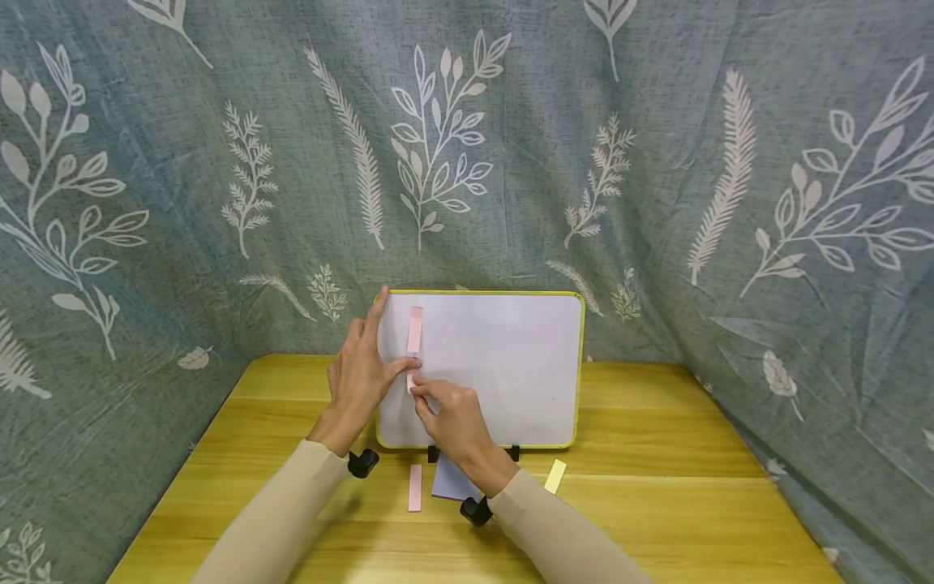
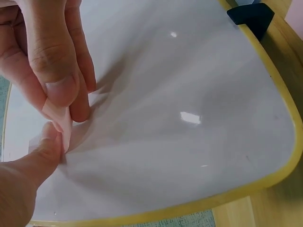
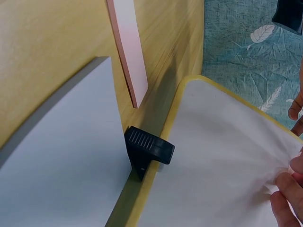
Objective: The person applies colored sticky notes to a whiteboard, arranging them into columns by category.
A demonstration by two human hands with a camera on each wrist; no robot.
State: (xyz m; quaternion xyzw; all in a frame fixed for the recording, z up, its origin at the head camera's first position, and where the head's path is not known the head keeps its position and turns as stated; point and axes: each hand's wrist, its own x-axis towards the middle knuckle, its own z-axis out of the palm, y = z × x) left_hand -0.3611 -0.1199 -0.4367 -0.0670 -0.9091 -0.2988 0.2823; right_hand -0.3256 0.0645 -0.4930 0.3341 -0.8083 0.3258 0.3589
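A whiteboard [image 1: 496, 365] with a yellow frame stands upright on the table. One pink sticky strip [image 1: 415, 328] is stuck near its upper left. Directly below, my right hand [image 1: 456, 418] pinches the lower end of another pink sticky strip [image 2: 60, 118] between thumb and fingers, and the paper bends away from the board. My left hand [image 1: 361, 373] is at the board's left edge, its index finger reaching up to the top left corner. Its straight thumb [image 2: 40, 158] presses at that second strip, close beside the right fingertips.
Black stand clips [image 3: 149, 145] hold the board's lower edge. On the wooden table [image 1: 635, 503] in front lie a pink strip pad [image 1: 415, 488], a purple note pad [image 1: 452, 480] partly under the right wrist, and a yellow strip pad [image 1: 555, 476]. Patterned curtain [image 1: 511, 162] surrounds the table.
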